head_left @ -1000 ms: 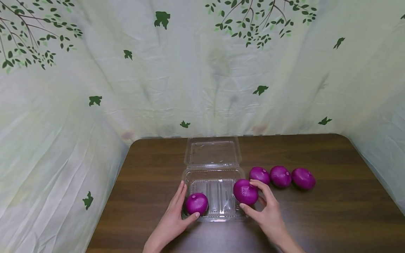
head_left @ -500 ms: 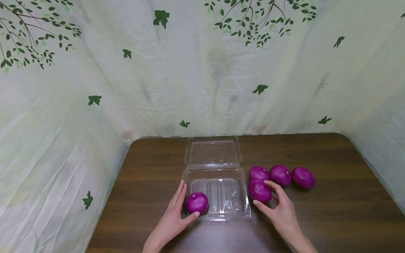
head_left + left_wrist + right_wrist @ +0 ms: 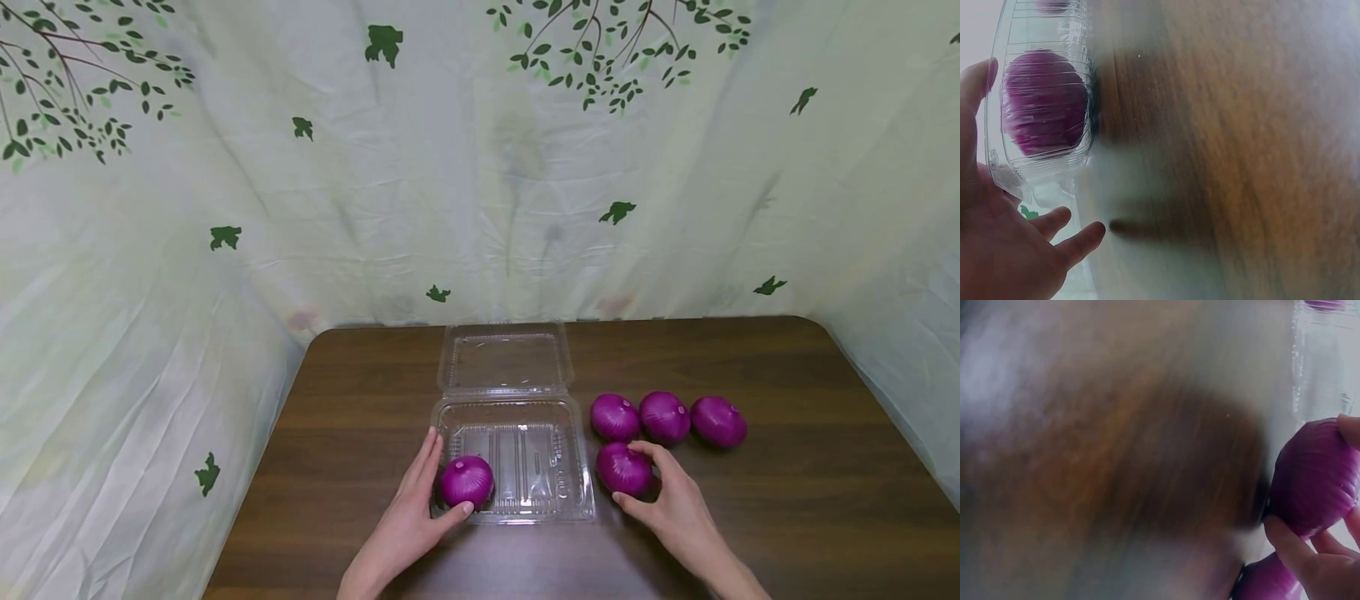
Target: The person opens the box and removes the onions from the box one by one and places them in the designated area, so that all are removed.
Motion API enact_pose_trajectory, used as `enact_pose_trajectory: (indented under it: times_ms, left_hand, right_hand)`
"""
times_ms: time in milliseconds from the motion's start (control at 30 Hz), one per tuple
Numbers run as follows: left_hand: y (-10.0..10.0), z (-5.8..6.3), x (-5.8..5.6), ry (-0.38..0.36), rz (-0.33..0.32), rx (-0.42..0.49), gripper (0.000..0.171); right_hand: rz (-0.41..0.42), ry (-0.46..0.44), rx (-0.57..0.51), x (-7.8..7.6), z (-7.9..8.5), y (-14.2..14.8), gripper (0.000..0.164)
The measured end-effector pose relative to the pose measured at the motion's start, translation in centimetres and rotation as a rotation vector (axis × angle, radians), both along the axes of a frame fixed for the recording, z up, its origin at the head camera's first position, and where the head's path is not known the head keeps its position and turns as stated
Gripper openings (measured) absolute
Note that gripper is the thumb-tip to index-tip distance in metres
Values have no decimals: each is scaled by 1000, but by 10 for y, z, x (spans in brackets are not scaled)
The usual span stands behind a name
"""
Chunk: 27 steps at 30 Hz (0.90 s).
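Note:
A clear plastic clamshell container (image 3: 525, 518) lies on the table with its lid folded back. Inside, at the front left, sits a red onion (image 3: 467, 482); in the left wrist view the onion (image 3: 1044, 103) shows through the container's wall. My left hand (image 3: 411, 517) rests against the container's left side with fingers extended, its thumb at the front rim by that onion. To the right of the container, my right hand (image 3: 675, 504) holds another red onion (image 3: 624, 469) between thumb and fingers. That onion (image 3: 1313, 478) is low at the table surface in the right wrist view.
Three more red onions stand in a row behind the right hand: a left one (image 3: 615, 417), a middle one (image 3: 664, 417) and a right one (image 3: 718, 422). The transparent lid (image 3: 504, 367) reaches toward the table's back edge. A leaf-patterned curtain (image 3: 480, 167) hangs behind the brown wooden table (image 3: 810, 500).
My right hand has carried its red onion from over the container's right rim to the right, down to the table beside it. The left hand has stayed in place.

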<state>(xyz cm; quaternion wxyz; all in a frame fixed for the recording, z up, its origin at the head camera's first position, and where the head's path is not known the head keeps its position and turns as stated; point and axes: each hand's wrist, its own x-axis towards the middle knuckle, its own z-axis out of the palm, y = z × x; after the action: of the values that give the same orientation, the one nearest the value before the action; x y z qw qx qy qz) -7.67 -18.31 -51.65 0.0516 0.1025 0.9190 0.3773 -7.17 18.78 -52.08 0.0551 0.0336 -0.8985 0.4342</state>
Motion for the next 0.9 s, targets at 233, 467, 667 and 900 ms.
enact_pose_trajectory:
  times_ms: [233,467,667,900]
  left_hand:
    - [0,-2,0,30,-7,2,100]
    - [-1,-3,-1,-2,-3,-9,101]
    - [0,-2,-1,6,-7,-5,101]
    - [0,-3,0,40,-10,-3,99]
  right_hand:
    - [45,14,32,-1,-3,2,70]
    - [50,-7,39,-3,-3,4,70]
    - [28,-56,30,-3,-1,7,69]
    - [25,-17,24,0,2,9,67]
